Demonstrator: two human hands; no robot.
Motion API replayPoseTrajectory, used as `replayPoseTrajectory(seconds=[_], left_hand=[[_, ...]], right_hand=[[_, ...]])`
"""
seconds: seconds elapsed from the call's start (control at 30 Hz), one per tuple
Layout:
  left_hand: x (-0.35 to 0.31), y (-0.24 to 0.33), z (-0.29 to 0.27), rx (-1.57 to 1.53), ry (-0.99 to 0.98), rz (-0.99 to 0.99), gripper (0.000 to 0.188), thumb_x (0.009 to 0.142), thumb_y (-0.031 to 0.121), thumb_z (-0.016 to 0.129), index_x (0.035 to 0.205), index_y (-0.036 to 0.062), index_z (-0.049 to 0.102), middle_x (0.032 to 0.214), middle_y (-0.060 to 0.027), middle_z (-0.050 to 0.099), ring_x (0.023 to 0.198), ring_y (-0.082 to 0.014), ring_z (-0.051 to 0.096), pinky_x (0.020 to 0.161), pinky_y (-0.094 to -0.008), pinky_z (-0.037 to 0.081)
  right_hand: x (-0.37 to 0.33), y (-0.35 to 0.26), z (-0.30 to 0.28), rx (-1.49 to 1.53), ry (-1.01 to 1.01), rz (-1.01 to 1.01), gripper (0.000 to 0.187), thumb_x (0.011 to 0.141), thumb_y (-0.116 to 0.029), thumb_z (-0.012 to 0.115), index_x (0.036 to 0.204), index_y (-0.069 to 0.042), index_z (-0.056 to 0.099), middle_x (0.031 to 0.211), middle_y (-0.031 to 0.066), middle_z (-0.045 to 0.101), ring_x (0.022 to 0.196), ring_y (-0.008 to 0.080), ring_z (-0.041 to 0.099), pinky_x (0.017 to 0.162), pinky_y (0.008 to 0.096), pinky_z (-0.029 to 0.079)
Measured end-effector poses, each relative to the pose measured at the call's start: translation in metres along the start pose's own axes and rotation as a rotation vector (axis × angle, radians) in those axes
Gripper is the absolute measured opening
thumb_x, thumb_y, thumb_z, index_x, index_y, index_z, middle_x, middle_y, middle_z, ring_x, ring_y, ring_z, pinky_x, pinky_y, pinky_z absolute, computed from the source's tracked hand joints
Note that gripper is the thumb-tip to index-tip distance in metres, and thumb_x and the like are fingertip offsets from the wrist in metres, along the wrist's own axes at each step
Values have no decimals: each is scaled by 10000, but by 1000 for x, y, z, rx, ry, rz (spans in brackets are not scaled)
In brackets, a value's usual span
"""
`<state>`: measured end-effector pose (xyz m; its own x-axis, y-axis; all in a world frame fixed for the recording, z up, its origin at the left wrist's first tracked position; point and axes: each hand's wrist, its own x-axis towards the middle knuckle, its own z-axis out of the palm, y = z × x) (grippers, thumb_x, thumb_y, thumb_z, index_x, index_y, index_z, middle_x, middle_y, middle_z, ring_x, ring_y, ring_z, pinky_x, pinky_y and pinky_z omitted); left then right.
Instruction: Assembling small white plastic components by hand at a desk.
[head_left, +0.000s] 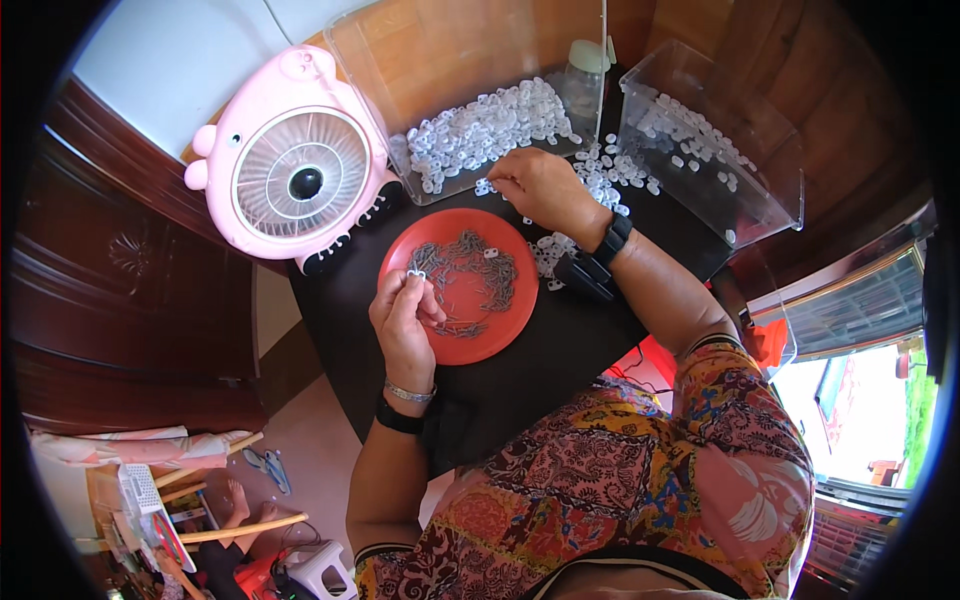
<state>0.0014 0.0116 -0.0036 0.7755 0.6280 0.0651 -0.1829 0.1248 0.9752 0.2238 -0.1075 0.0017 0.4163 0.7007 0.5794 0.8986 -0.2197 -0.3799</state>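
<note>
My left hand is over the near left rim of a round orange-red plate, thumb and fingers pinching a small white plastic piece with two holes. Thin grey metal pins lie in a rough ring on the plate, with one white piece among them. Past the plate's far rim, my right hand has its fingers pinched together at another small white two-holed piece. Loose white pieces are scattered on the dark table beside my right hand.
A clear bin heaped with white pieces stands behind the plate; a second clear bin is tilted at the right. A pink pig-shaped fan stands at the left. A black box-like object sits under my right wrist.
</note>
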Motion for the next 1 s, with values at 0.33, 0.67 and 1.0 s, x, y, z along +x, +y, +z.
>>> replayPoseTrajectory(seconds=[0.33, 0.67, 1.0], left_hand=[[2, -2, 4, -4, 17, -8, 228, 917, 195, 492, 739, 55, 520, 618, -8, 507, 515, -96, 501, 485, -210, 361], [2, -3, 4, -14, -25, -38, 209, 912, 182, 499, 759, 45, 536, 620, -14, 520, 532, -104, 510, 500, -217, 366], [-1, -3, 6, -24, -10, -47, 187, 911, 163, 497, 765, 50, 527, 623, -19, 521, 526, -109, 508, 497, -221, 372]], right_hand=[[-16, -36, -8, -132, -466, -336, 107, 745, -178, 667, 762, -79, 630, 849, 51, 570, 882, 241, 547, 750, 368, 483], [-23, -39, 10, -269, -305, -382, 88, 760, -151, 612, 750, -63, 608, 807, 59, 593, 820, 252, 584, 718, 357, 496], [-2, 7, 1, -184, -36, -62, 140, 790, -217, 631, 770, -79, 641, 780, 107, 645, 756, 306, 630, 662, 415, 517]])
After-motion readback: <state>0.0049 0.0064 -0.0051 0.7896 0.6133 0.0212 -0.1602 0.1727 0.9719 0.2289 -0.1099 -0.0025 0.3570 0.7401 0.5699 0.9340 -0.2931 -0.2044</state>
